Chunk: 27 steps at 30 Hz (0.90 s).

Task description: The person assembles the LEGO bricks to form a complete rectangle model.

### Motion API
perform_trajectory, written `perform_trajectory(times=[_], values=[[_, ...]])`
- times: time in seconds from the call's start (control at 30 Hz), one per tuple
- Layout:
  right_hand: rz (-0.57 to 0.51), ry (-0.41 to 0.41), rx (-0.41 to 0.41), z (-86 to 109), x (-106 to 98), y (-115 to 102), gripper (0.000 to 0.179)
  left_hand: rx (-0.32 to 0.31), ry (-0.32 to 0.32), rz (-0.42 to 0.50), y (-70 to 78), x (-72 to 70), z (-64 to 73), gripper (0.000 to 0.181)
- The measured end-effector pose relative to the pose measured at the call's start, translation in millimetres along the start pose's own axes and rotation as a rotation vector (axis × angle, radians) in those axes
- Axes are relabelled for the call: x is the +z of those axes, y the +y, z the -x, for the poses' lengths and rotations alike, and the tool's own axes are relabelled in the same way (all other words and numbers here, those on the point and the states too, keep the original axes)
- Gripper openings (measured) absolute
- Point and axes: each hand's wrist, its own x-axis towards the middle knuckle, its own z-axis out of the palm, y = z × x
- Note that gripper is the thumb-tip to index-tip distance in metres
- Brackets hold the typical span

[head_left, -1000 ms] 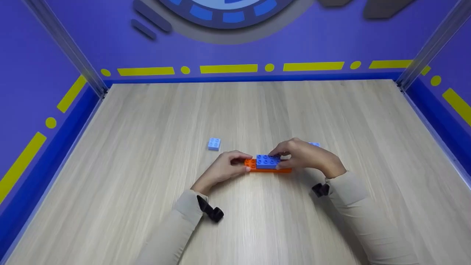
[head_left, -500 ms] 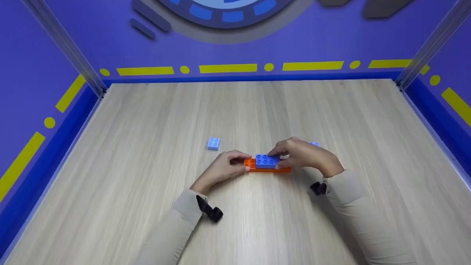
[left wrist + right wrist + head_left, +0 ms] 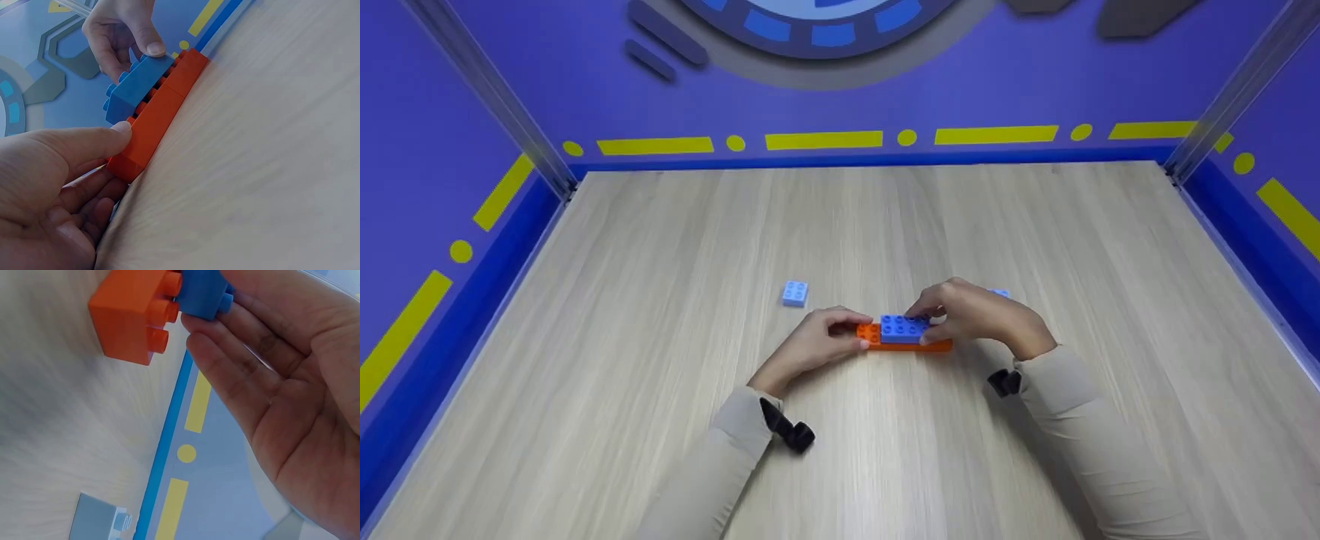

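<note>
An orange row of toy building bricks (image 3: 869, 334) lies across the table, a faint seam along its side in the left wrist view. My left hand (image 3: 821, 337) pinches its left end between thumb and fingers. Over its middle is a blue brick (image 3: 901, 330) with studs on top, gripped at its right end by my right hand (image 3: 975, 319). Orange studs (image 3: 140, 107) show in a narrow gap beneath the blue brick (image 3: 140, 84). Bare studs stick up at both orange ends; in the right wrist view the right end (image 3: 126, 318) stands free of the fingers.
A light blue brick (image 3: 795, 294) sits beyond my left hand. Another light blue brick (image 3: 1000, 293) is partly hidden behind my right hand. The wooden table (image 3: 697, 247) is bounded by blue-purple walls (image 3: 840, 109) at the back and sides.
My right wrist and forearm have shifted slightly to the left. Both hands keep their grips, and the bricks stay in place.
</note>
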Motion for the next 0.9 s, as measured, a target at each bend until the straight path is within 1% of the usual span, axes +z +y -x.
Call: perform_trajectory(times=[0.13, 0.17, 0.27, 0.37, 0.4, 0.63, 0.8, 0.9], values=[[-0.001, -0.001, 0.008, -0.2, 0.4, -0.3, 0.034, -0.005, -0.001, 0.002, -0.1, 0.4, -0.1, 0.037], [-0.003, -0.001, 0.008, -0.4, 0.6, -0.7, 0.034, 0.000, -0.002, 0.009, 4.2, 0.0, 1.6, 0.037], [-0.008, 0.002, 0.017, -0.4, 1.3, -2.1, 0.034, 0.014, 0.000, 0.022, 3.3, 0.4, 1.6, 0.037], [0.002, 0.008, 0.011, -0.7, 1.7, -3.2, 0.034, 0.015, 0.002, 0.027, 2.9, 0.5, 1.7, 0.037], [0.006, 0.010, 0.010, -0.7, 1.8, -3.5, 0.033, 0.013, 0.004, 0.023, -1.8, 0.9, -0.1, 0.037], [0.025, 0.010, 0.002, -2.3, 1.5, -4.9, 0.033, -0.002, 0.001, 0.007, 0.0, -0.5, 0.0, 0.037], [0.010, 0.019, 0.000, -1.6, 2.4, -2.6, 0.032, -0.012, 0.002, -0.004, 1.2, -0.7, -0.1, 0.037], [-0.007, 0.025, -0.009, 0.3, 3.6, -0.4, 0.032, -0.012, -0.003, 0.005, 0.0, 0.4, -0.5, 0.037]])
